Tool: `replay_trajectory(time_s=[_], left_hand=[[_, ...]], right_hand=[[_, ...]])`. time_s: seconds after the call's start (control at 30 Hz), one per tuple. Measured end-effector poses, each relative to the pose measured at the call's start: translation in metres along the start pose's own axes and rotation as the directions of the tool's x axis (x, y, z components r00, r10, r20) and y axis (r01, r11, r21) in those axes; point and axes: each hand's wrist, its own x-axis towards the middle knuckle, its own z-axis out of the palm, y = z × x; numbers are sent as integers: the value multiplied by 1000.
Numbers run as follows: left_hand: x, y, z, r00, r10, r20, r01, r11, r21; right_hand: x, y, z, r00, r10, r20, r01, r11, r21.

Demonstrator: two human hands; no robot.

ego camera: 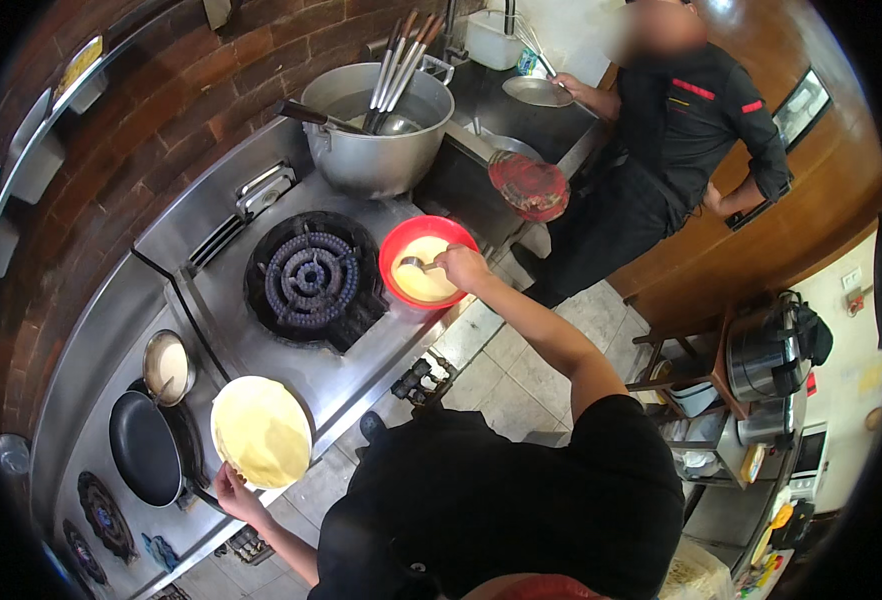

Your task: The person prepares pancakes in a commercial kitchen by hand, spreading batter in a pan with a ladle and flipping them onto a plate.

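Observation:
My right hand (463, 266) grips the handle of a small metal ladle (412, 262), its cup at the surface of pale yellow batter (420, 281). The batter is in a red plastic bowl (390, 259) at the stove's front edge, right of a large burner (311, 277). At lower left, my left hand (237, 495) has its fingertips at the near rim of a white plate (220, 397). Thin yellow crepes (265, 435) cover most of that plate. Whether those fingers pinch the plate or a crepe's edge is unclear. The pan's handle passes by this hand.
A black frying pan (145, 448) and a small metal bowl of creamy liquid (169, 367) sit left of the plate. Behind the burner stands a large aluminium pot (377, 157) with several utensils. At right, a person in black (681, 127) holds a whisk (537, 45).

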Motion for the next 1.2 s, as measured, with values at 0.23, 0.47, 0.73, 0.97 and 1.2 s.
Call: replay_trajectory(time_s=[0.23, 0.47, 0.73, 0.97, 1.2], left_hand=[[-4, 14, 6, 941, 58, -334, -49, 998, 35], [5, -4, -5, 907, -174, -385, 134, 983, -129], [-4, 25, 1, 964, -58, -261, -19, 958, -285], [-7, 16, -1, 969, -69, -236, -4, 955, -297], [-10, 22, 8, 974, -55, -219, -11, 957, -291]], right_hand=[[-31, 23, -25, 994, -20, 107, 32, 993, -117], [-3, 33, -40, 995, 90, -37, -95, 982, -162], [22, 9, 4, 988, 75, -133, -58, 990, 130], [-3, 26, 4, 995, -73, 65, 69, 996, 65], [-15, 38, -39, 995, 94, 31, -89, 984, -152]])
